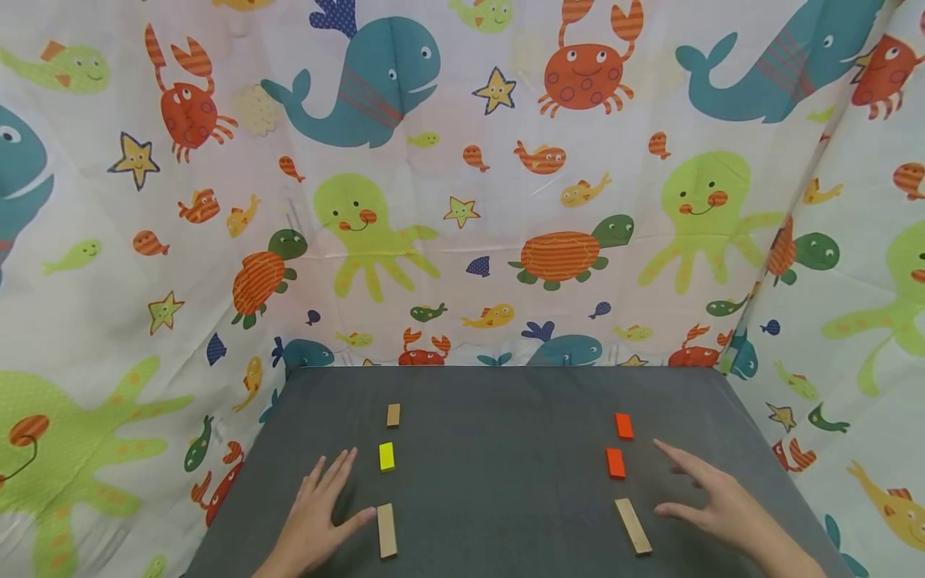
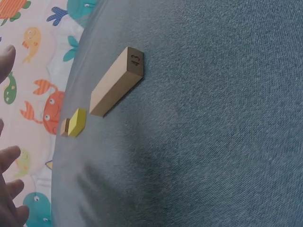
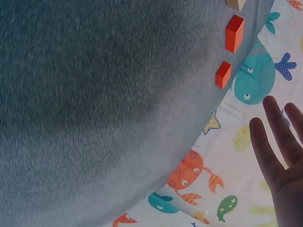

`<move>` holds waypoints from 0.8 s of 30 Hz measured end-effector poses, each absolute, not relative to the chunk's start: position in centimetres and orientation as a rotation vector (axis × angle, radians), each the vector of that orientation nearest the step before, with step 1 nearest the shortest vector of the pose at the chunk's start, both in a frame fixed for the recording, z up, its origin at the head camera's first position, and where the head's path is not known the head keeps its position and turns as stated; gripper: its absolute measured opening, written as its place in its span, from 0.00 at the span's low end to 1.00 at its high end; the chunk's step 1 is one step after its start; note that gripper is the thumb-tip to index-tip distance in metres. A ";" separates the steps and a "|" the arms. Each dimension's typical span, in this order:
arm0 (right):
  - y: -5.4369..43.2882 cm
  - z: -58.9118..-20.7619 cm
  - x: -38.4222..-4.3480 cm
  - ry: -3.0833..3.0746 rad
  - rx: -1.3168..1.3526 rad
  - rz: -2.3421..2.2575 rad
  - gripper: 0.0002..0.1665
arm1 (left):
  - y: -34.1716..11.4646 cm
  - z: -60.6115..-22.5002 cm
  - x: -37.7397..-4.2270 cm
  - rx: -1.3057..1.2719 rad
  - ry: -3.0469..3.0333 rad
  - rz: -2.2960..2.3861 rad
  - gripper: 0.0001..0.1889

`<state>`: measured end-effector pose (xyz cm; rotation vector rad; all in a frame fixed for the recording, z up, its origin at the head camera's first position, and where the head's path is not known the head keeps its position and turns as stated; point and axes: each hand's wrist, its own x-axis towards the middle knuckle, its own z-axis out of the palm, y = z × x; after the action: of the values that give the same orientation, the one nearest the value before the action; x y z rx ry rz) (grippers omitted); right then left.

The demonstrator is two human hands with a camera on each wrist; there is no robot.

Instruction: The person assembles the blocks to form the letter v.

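My left hand (image 1: 318, 514) is spread over the left side of the table, its thumb tip close to a long wooden block (image 1: 387, 531). That block has 43 marked on its end (image 2: 135, 60) in the left wrist view. Beyond it lie a yellow block (image 1: 386, 457) and a small wooden block (image 1: 393, 415). On the other side my right hand (image 1: 711, 498) hovers with fingers extended and thumb apart, holding nothing. To its left are another long wooden block (image 1: 633, 527) and two red blocks, a nearer one (image 1: 615, 463) and a farther one (image 1: 625, 426).
The blocks lie in two columns on a dark grey cloth-covered table (image 1: 499, 482). A white curtain (image 1: 462, 172) printed with sea animals hangs behind the table's back edge and along both sides.
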<state>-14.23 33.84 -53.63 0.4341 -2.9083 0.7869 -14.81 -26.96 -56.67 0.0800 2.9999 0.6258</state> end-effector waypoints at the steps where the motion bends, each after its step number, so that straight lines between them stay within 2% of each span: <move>1: 33.7 -53.7 -14.2 -2.911 0.427 0.794 0.59 | -26.9 -56.7 -14.8 0.075 2.991 0.632 0.55; 13: 32.9 -55.1 -14.4 -2.931 0.502 0.862 0.49 | -25.7 -58.1 -14.4 0.114 2.957 0.789 0.51; 24: 33.2 -56.7 -14.3 -3.011 0.628 0.965 0.46 | -25.3 -59.5 -14.4 0.035 2.651 1.146 0.47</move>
<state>-14.26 33.17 -56.70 0.6283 -3.0114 0.9653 -14.42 -25.26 -59.48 0.0352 2.6506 1.1460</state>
